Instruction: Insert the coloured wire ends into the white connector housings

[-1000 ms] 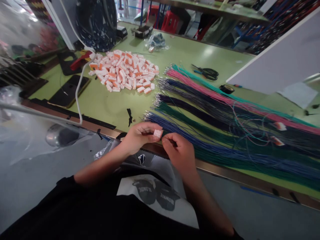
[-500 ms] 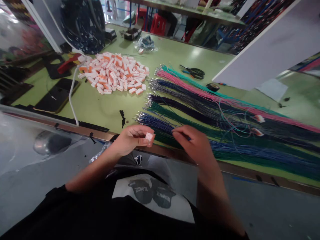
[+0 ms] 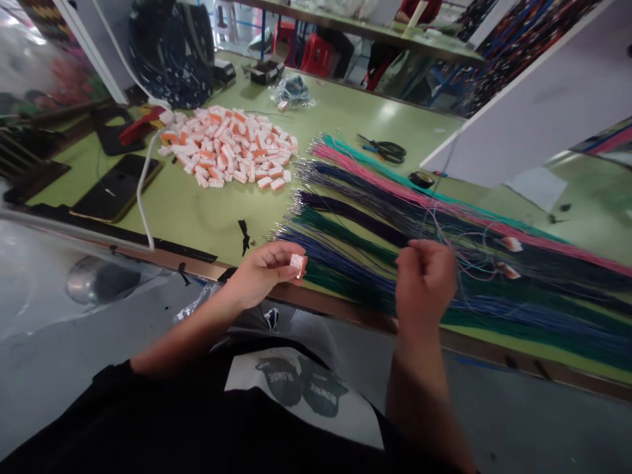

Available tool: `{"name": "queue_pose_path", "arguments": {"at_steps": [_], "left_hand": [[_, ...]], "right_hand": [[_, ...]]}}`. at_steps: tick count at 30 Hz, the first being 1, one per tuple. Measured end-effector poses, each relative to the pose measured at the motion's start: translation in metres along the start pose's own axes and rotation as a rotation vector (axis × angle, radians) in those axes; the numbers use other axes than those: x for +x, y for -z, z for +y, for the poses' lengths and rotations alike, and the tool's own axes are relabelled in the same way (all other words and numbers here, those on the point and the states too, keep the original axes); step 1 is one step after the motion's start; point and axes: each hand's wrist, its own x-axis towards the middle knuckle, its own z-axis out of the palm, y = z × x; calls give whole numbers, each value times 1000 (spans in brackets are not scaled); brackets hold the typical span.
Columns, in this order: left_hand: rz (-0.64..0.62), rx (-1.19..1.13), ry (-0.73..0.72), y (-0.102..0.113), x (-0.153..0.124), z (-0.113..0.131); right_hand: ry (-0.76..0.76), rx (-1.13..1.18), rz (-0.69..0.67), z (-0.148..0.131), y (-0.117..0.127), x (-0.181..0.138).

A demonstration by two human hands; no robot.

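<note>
Close to the bench's front edge, my left hand [image 3: 269,273] pinches a small white and orange connector housing [image 3: 298,264] between thumb and fingers. My right hand [image 3: 425,280] is closed, its thumb and fingers pressed together above the laid-out wires. A thin dark wire [image 3: 448,158] arcs up beyond this hand and seems to run into its grip; the held end is hidden. Beneath and between both hands lie bundles of blue wires [image 3: 336,258] and green wires [image 3: 340,230], their metal-tipped ends pointing left.
A heap of connector housings [image 3: 232,148] lies at the back left, beside a phone [image 3: 116,189] and a white cable [image 3: 143,187]. Pink wires [image 3: 355,168], pliers [image 3: 388,150] and black tape [image 3: 421,179] lie farther back. Two wired connectors [image 3: 512,244] rest at right.
My right hand has moved right and slightly up, away from the blue wires. A thin wire now arcs up beyond it. My left hand keeps the connector housing, turned slightly.
</note>
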Motion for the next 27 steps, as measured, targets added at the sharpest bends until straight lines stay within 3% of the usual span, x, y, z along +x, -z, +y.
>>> {"name": "queue_pose_path", "arguments": {"at_steps": [6,9,12,14,27], "left_hand": [[6,-73,32,1,2,2],[-4,-108,55,0,1,5],[-10,-87,66,-1,1,7],[-12,-55,61,0,1,6],[-2,-34,32,-1,1,6]], "right_hand": [[491,210,-476,-67,-10,-20],[446,353,-617,-80,-11,-20],[207,407,-638,-78,-7,-18],[141,376,-614,-75,-5,-17],[366,17,-498,-71,-13,-21]]}}
